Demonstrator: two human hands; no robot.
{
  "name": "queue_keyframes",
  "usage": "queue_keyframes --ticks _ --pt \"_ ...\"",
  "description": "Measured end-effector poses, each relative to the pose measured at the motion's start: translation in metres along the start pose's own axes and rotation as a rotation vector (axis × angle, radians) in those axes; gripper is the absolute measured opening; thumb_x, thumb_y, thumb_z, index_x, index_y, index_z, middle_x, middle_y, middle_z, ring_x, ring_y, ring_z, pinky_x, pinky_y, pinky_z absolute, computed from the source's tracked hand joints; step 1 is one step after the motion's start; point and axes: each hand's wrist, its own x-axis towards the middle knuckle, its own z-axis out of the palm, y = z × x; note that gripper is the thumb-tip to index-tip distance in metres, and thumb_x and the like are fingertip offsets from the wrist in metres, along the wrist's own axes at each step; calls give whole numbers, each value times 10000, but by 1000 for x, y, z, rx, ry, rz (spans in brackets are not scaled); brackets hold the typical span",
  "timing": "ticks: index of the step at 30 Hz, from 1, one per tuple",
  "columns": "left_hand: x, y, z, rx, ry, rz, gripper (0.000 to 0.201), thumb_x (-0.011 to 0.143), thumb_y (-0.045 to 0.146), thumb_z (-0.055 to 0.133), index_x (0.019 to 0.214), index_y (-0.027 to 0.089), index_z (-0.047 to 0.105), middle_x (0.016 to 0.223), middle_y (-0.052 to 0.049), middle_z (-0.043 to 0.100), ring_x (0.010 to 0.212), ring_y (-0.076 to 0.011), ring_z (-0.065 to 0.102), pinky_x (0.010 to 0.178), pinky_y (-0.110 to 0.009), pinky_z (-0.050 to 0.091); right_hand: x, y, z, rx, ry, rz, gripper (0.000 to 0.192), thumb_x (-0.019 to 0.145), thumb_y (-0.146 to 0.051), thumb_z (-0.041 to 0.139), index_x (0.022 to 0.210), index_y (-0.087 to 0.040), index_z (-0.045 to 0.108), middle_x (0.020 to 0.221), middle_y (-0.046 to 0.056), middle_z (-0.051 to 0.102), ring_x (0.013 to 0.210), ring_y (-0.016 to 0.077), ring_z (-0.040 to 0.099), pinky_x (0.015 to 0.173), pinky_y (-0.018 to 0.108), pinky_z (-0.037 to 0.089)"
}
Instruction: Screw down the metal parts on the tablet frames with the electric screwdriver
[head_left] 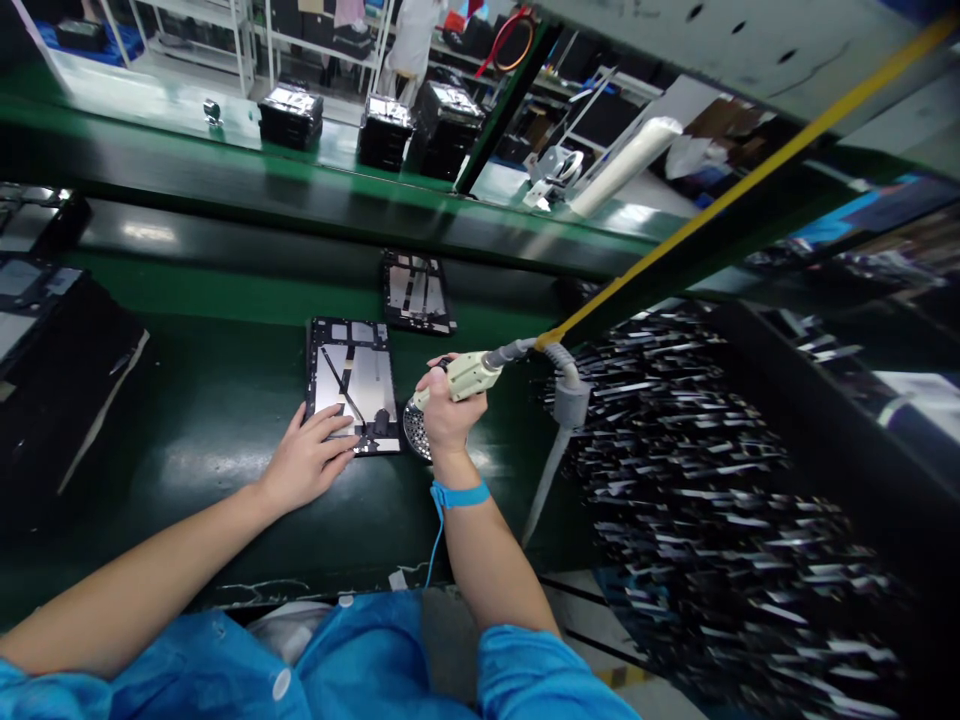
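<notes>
Screwdriver (465,377) gripped in my right hand (448,415); left hand (307,462) spread flat, pinning the panel's (352,385) near corner (thin, rigid, fragile, so hold its edges).

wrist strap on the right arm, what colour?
Blue wrist strap, with a blue cord trailing down from it. Head view shows it clearly.

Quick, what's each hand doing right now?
Left hand: open, fingers resting flat on the tablet back panel.
Right hand: closed around the electric screwdriver.
</notes>
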Motion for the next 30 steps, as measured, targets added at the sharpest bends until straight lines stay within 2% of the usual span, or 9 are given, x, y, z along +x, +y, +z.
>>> queue_keyframes --ticks 4,7,10,14,17,30 --pt "0 0 0 -12 -9 -9 231 1021 299 581 1182 257 742 1371 -96 685 1416 -325 526 1189 -691 309 -2 -16 -1 43 5 -35 171 850 -277 702 974 -201 612 815 -12 688 490 99 622 515 256 525" --pt "1 0 0 -23 1 -17 268 1005 309 606 1241 244 718 1366 -109 687 1409 -322 531 1207 -673 294 -12 -30 0 101 -38 -34 183 863 -291 687 1005 -218 597 845 -17 684 495 99 622 515 262 530" --pt "1 -1 1 -25 -1 -23 315 997 340 626 1289 241 690 1359 -112 692 1405 -319 534 1217 -658 281 -31 -39 3 175 -143 26 235 881 -351 677 1062 -242 573 906 -8 684 509 102 626 488 259 528" --pt "2 -2 3 -37 -12 -36 358 963 357 682 1306 256 676 1371 -104 687 1411 -323 525 1225 -652 261 -56 -43 8 239 -327 112 292 882 -408 706 1095 -261 571 962 8 689 557 117 646 536 285 562" --pt "2 -3 3 -52 -8 -39 379 948 364 698 1314 267 672 1368 -100 688 1414 -315 522 1233 -634 254 -66 -42 11 261 -396 133 310 883 -421 720 1109 -264 579 988 13 691 577 123 654 571 306 585" --pt "3 -2 5 -65 -26 -44 412 921 333 719 1318 246 654 1394 -103 669 1421 -317 504 1234 -655 223 -72 -37 20 225 -378 113 323 874 -432 719 1107 -253 583 994 25 684 597 126 652 571 308 599"
